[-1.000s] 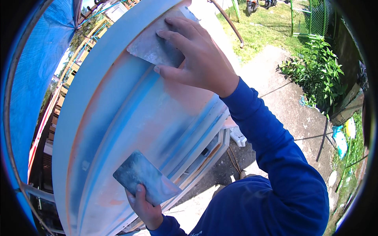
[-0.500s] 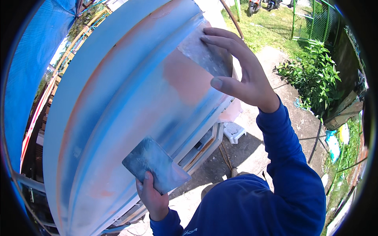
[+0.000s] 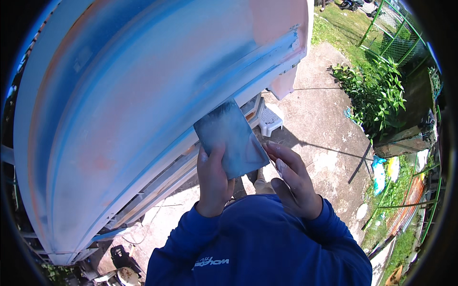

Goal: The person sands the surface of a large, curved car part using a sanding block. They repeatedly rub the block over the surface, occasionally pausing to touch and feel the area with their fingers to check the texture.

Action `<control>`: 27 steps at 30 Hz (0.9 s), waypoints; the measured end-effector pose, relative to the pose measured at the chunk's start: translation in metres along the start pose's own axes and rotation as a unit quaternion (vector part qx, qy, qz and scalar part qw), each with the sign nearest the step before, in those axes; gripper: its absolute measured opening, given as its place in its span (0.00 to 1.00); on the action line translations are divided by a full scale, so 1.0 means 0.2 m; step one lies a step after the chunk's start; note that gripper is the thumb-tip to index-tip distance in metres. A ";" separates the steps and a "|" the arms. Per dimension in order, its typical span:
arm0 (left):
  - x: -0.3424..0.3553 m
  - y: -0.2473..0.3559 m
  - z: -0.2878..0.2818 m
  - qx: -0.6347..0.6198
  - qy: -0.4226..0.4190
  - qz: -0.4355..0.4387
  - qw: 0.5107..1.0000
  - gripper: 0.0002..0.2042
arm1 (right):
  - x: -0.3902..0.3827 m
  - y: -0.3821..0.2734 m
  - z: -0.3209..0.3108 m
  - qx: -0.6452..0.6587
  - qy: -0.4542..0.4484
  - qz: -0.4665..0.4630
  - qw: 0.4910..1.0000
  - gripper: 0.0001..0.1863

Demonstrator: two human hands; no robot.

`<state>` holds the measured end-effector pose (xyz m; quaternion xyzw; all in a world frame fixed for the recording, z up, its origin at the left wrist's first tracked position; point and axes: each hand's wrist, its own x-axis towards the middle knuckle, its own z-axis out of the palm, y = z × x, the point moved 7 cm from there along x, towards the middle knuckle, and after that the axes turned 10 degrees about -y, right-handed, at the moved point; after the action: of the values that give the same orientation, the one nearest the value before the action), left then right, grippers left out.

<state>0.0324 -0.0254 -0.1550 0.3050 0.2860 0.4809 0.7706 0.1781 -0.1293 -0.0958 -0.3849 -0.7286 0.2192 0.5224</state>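
Note:
My left hand (image 3: 214, 181) grips a dark grey rectangular sheet dusted with white, which looks like sandpaper (image 3: 228, 136). Its thumb lies on top while the fingers pass underneath. At the sheet's right edge is my right hand (image 3: 296, 183), its fingers slightly bent and its thumb apart from them. The fingertips are close to that edge; whether they touch it is unclear. Whitish dust marks the right fingers. Beyond the sheet lies a large curved boat hull (image 3: 138, 109), white with blue bands and faded orange patches. The sheet overlaps the hull's near lower edge in this view.
Beneath the hull's edge stands a white plastic stool (image 3: 271, 119). Concrete ground (image 3: 329, 128) stretches to the right, with a leafy bush (image 3: 374, 86) and a green wire fence (image 3: 400, 38) beyond. A bucket (image 3: 128, 275) and a black item (image 3: 121, 257) sit at lower left.
My right hand has left the hull's far end and come down beside the sheet. My left hand has brought the sheet off the hull's face, nearer my body. The view has shifted right.

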 end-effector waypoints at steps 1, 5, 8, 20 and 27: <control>-0.05 0.00 -0.05 -0.003 0.003 0.004 1.000 0.17 | -0.03 -0.04 0.09 -0.047 -0.051 -0.003 0.998 0.33; -0.26 -0.02 -0.25 0.001 0.032 -0.013 0.999 0.16 | -0.28 0.12 0.26 -0.210 -0.140 0.160 0.954 0.36; -0.41 0.03 -0.36 0.015 0.009 -0.032 0.999 0.16 | -0.43 0.14 0.21 -0.334 -0.192 0.199 0.901 0.29; -0.71 0.36 -0.36 0.236 0.014 0.194 0.952 0.16 | -0.36 -0.31 0.61 -0.288 -0.241 0.065 0.924 0.25; -0.72 0.21 -0.48 0.019 0.010 -0.002 1.000 0.20 | -0.25 -0.61 0.68 -0.136 -0.126 -0.019 0.982 0.29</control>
<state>-0.1154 -0.1242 -0.1644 0.3140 0.3032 0.4772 0.7627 0.0186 -0.2321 -0.0860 -0.4074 -0.8190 0.1547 0.3733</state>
